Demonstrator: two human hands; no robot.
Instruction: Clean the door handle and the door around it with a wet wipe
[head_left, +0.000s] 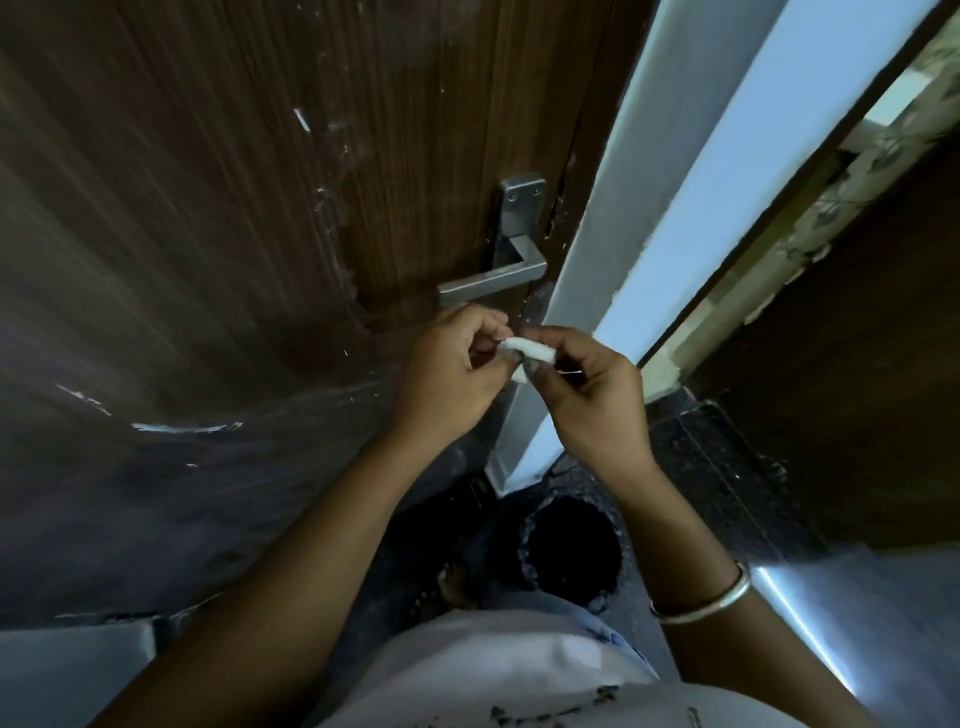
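Small white wet wipe bunched into a folded wad, left hand and right hand pinching its ends, hovering just below the metal door handle, scuffed brown door behind.

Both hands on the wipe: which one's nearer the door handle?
The left hand, just below the door handle lever. The right hand, bangle on its wrist, pinches the wet wipe lower, by the white frame.
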